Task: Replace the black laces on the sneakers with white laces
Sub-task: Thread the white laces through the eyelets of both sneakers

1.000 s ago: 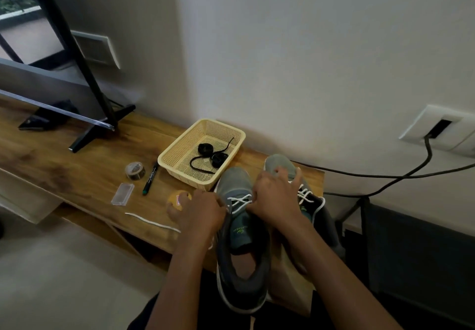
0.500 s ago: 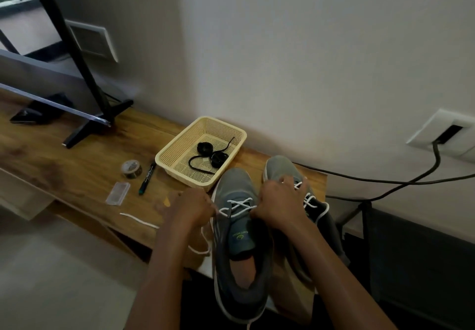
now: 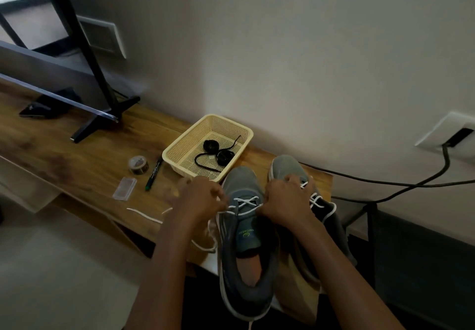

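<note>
Head view. Left hand (image 3: 203,198) sits at the left edge of the near sneaker (image 3: 241,183), fingers curled and pinching one end of the white lace (image 3: 245,202). My right hand (image 3: 285,201) sits at the right edge of the same sneaker, fingers curled, and the other run of that lace leads into its grip. The lace crosses the upper eyelets between my two hands. Slack from the left end hangs in a loop (image 3: 205,245) over the front edge of the surface (image 3: 77,165).

The near sneaker stands on the surface with its toe towards the wall and its heel over the front edge. The far sneaker (image 3: 285,166) stands just beside it on the right, partly behind my right hand, and it carries its own white lacing (image 3: 317,200).

The black laces (image 3: 222,156) lie coiled inside the yellow basket (image 3: 213,117), which stands just beyond the sneaker toes.

A loose white strand (image 3: 144,215) lies on the surface left of my left hand. Further left lie a marker (image 3: 153,174), a tape roll (image 3: 138,165) and a clear case (image 3: 124,188).
</note>
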Action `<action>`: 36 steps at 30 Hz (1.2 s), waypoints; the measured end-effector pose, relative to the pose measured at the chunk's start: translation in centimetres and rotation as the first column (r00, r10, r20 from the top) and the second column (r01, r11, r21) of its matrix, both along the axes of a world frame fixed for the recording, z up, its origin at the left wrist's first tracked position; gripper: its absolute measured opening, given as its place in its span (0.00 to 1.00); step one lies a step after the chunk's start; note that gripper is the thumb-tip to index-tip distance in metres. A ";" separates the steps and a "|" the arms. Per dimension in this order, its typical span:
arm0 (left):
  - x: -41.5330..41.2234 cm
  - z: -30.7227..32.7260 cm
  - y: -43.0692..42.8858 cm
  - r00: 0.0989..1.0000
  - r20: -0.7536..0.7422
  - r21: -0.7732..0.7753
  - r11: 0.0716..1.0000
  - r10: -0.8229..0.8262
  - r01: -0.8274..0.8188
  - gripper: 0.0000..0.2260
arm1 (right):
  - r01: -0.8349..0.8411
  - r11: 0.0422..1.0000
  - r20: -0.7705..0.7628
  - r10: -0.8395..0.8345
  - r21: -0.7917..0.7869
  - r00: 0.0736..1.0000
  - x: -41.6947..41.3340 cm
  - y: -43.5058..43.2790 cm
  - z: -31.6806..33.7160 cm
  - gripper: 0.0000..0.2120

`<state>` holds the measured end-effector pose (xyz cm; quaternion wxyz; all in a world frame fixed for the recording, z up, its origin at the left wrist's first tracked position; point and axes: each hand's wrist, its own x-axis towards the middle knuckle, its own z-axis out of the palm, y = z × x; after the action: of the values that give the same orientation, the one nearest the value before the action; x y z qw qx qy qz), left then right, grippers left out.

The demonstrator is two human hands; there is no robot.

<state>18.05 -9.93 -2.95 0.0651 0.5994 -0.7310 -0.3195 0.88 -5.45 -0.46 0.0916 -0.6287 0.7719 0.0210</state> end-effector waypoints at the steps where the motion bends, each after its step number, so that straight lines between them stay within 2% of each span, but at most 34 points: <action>1: -0.4 -0.2 0.1 0.998 0.062 0.017 1.000 -0.024 0.023 0.11 | 0.002 1.000 0.004 -0.002 -0.003 1.000 0.0 0.0 0.0 0.11; 5: -1.3 0.5 0.7 0.986 0.160 -0.022 0.999 -0.035 0.039 0.10 | -0.003 1.000 0.015 0.003 -0.002 1.000 -0.2 0.0 -0.1 0.13; 9: -1.6 0.7 1.2 0.981 0.192 -0.052 0.999 -0.005 0.015 0.05 | -0.010 1.000 0.006 0.010 -0.013 1.000 -0.3 0.0 -0.2 0.13; 11: -1.6 0.2 1.1 0.978 0.210 -0.045 0.999 -0.010 0.020 0.06 | -0.013 1.000 0.010 0.013 -0.015 1.000 -0.3 -0.1 -0.2 0.12; 13: -1.4 -0.4 0.6 0.991 0.137 -0.011 1.000 0.004 -0.002 0.12 | -0.011 1.000 0.014 0.011 -0.018 1.000 -0.4 -0.1 -0.3 0.12; 15: -0.6 -0.3 0.4 0.997 0.033 0.030 0.997 0.067 -0.068 0.12 | -0.006 1.000 0.013 0.006 -0.021 1.000 -0.6 0.0 -0.3 0.12; 18: 1.5 0.7 0.0 0.984 0.147 0.027 0.994 0.102 -0.107 0.06 | 0.004 0.999 0.020 -0.003 -0.035 1.000 -1.0 0.2 -0.5 0.12; 22: 5.1 1.0 -0.1 0.958 0.236 0.112 0.974 0.164 -0.195 0.15 | -0.005 0.997 0.042 0.009 -0.077 0.999 -0.9 0.6 -0.7 0.12; 24: 5.6 0.8 0.4 0.956 0.255 0.158 0.969 0.145 -0.189 0.14 | -0.018 0.996 0.030 0.021 -0.082 0.999 -0.6 0.7 -0.6 0.13; 27: 4.0 0.3 1.0 0.976 0.165 0.059 0.987 0.139 -0.151 0.03 | -0.026 0.996 0.022 0.028 -0.086 0.999 -0.3 0.7 -0.5 0.12; 29: 2.0 -0.1 1.6 0.996 0.026 0.001 0.996 0.087 -0.087 0.08 | -0.022 0.996 0.022 0.024 -0.084 0.999 -0.3 0.7 -0.6 0.12; 30: 1.0 -0.1 1.9 0.997 0.010 -0.036 0.997 0.076 -0.075 0.07 | -0.024 0.996 0.017 0.026 -0.084 1.000 -0.2 0.7 -0.6 0.12; 32: -0.6 0.2 2.4 0.993 0.105 -0.097 0.994 0.055 -0.045 0.02 | -0.033 0.996 0.005 0.034 -0.083 0.999 0.0 0.7 -0.5 0.12; 34: -1.5 0.5 2.8 0.978 0.202 -0.093 0.995 0.049 -0.030 0.05 | -0.034 0.996 0.009 0.035 -0.086 0.999 0.2 0.7 -0.5 0.11; 36: -1.8 0.5 2.8 0.981 0.187 -0.054 0.997 0.061 -0.052 0.05 | -0.027 0.995 0.016 0.029 -0.093 0.999 0.1 0.8 -0.5 0.10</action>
<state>16.26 -7.13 -2.46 0.0194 0.6458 -0.7240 -0.2415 1.00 -4.68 -0.98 0.0688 -0.6431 0.7624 -0.0188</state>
